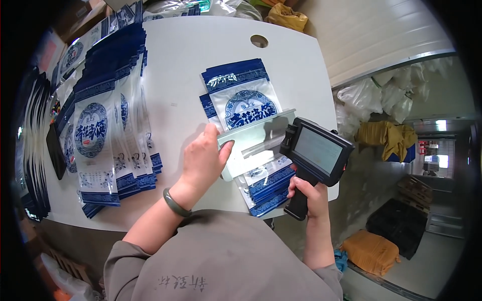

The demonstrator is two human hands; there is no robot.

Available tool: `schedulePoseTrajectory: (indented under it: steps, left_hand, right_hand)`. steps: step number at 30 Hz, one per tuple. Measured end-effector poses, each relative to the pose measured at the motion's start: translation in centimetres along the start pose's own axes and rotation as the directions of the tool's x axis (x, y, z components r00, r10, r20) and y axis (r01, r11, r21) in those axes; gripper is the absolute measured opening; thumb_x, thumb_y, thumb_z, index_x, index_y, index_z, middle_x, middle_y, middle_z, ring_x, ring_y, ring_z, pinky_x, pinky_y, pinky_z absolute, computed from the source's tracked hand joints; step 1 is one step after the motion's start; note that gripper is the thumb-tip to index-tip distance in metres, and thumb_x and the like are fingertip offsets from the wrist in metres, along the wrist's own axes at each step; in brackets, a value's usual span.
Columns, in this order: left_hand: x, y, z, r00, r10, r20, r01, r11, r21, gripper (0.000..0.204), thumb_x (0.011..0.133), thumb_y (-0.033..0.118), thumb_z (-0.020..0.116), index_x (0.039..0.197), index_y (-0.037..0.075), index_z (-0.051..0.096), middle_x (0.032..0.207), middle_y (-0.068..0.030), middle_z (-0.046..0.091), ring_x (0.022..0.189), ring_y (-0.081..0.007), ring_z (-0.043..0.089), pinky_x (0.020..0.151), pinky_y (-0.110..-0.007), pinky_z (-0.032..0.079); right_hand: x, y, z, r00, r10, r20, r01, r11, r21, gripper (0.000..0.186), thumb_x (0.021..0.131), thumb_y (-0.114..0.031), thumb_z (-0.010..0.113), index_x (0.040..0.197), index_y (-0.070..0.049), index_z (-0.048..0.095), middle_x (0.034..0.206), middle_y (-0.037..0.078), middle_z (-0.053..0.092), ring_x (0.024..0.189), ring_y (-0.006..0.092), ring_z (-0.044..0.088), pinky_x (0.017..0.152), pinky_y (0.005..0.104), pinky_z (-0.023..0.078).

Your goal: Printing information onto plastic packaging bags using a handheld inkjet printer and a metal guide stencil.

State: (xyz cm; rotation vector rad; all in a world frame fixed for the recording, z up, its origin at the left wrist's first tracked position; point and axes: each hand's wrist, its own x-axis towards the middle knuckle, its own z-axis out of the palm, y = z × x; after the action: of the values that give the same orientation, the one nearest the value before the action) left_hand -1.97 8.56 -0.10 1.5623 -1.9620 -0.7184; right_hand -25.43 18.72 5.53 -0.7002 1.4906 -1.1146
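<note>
My left hand [202, 156] grips the left end of a flat metal guide plate [251, 134] with a raised edge and a slot, thumb on top. The plate lies across a small stack of blue-and-white plastic packaging bags [246, 86] on the white table [175, 65]. My right hand [309, 196] is wrapped round the black handle of a handheld inkjet printer [320, 153], its lit screen tilted up. The printer's head is at the plate's right end; whether it touches the bag beneath is hidden. A dark bangle [176, 203] circles my left wrist.
Overlapping piles of similar bags [95, 125] cover the table's left side, beside a dark flat object [56, 150]. A round hole [259, 41] pierces the far tabletop. Clear plastic sacks [364, 95] and an orange bundle [370, 252] sit off to the right.
</note>
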Motion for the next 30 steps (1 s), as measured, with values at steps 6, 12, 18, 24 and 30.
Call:
schedulePoseTrajectory:
  steps: [6,12,18,24,30]
  left_hand:
    - [0.2,0.6,-0.2,0.999,-0.02,0.037,0.018,0.999,0.032,0.031,0.083,0.023,0.068,0.098,0.005,0.048,0.074,-0.014,0.064,0.067,-0.0329,0.065,0.059,-0.041,0.05]
    - [0.1,0.9,-0.2,0.999,-0.018,0.048,0.014,0.997,0.074,0.031,0.083,0.022,0.068,0.101,0.006,0.048,0.074,-0.0124,0.065,0.066,-0.0313,0.065,0.058,-0.039,0.05]
    - [0.1,0.7,0.0,0.999,-0.009,0.052,0.006,0.998,0.067,0.03,0.083,0.022,0.067,0.102,0.007,0.049,0.075,-0.0116,0.066,0.066,-0.0304,0.066,0.057,-0.038,0.05]
    - [0.0,0.2,0.0,0.999,0.002,0.048,-0.005,0.999,0.054,0.029,0.083,0.022,0.067,0.101,0.007,0.05,0.076,-0.0107,0.066,0.066,-0.0287,0.066,0.056,-0.038,0.051]
    - [-0.2,0.0,0.3,0.999,0.031,0.026,-0.032,0.999,0.039,0.028,0.083,0.021,0.067,0.1,0.007,0.05,0.074,-0.0104,0.064,0.065,-0.0294,0.066,0.055,-0.038,0.05]
  right_hand:
    - [-0.3,0.1,0.2,1.0,0.015,-0.007,-0.015,0.999,0.035,0.034,0.079,-0.005,0.061,0.11,0.007,0.053,0.073,0.012,0.058,0.059,0.018,0.058,0.055,0.0281,0.05]
    - [-0.3,-1.6,0.6,0.996,0.08,0.05,-0.076,0.994,-0.077,0.034,0.079,-0.004,0.06,0.11,0.007,0.054,0.077,0.011,0.059,0.06,0.0177,0.058,0.055,0.028,0.05]
    - [0.4,-2.0,0.7,0.973,0.185,0.137,-0.147,0.958,-0.247,0.03,0.079,0.0,0.059,0.109,0.003,0.055,0.084,0.009,0.059,0.061,0.0155,0.059,0.055,0.0277,0.05]
    - [-0.1,-3.0,3.4,0.954,0.261,0.15,-0.191,0.909,-0.37,0.037,0.078,0.008,0.059,0.113,0.0,0.053,0.094,0.008,0.058,0.063,0.0134,0.058,0.054,0.0265,0.05]
    - [-0.1,-3.2,5.2,0.964,0.222,0.149,-0.146,0.904,-0.402,0.038,0.079,0.007,0.061,0.115,0.0,0.052,0.093,0.007,0.057,0.063,0.0118,0.058,0.051,0.0261,0.049]
